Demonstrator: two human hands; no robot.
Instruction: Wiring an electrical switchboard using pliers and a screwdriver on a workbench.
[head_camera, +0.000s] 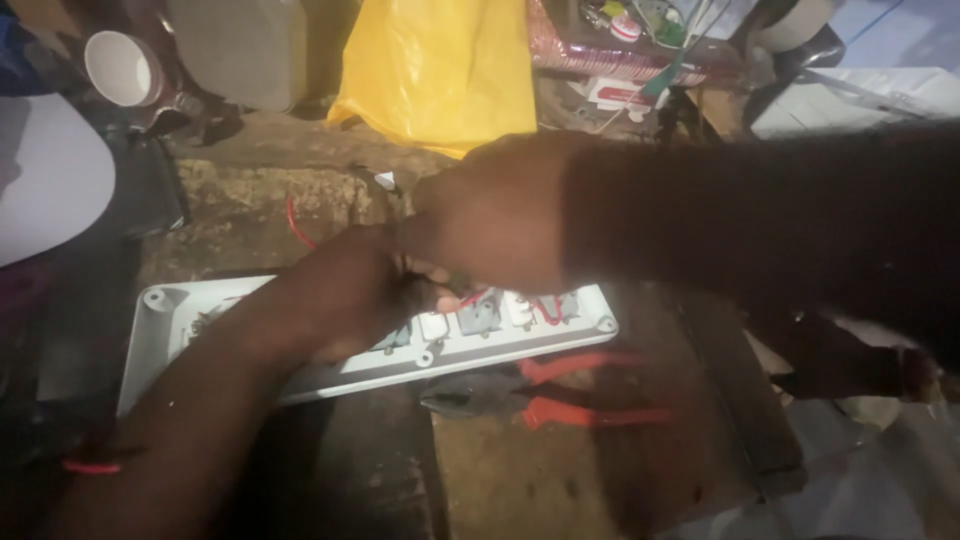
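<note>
Wiring sits inside the open white socket box, whose long axis runs left to right. Both hands meet above its middle: left hand and right hand pinched around something hidden. Orange-handled pliers lie just beside the box's near edge.

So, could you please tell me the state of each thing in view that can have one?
Power strip: casing open, innards and red wires exposed.
Pliers: lying on the bench beside the strip, jaws shut, unheld.
Left hand: inside the strip, fingers bent.
Right hand: above the strip, fingers pinched at the wiring.
White cup: lying on its side.
</note>
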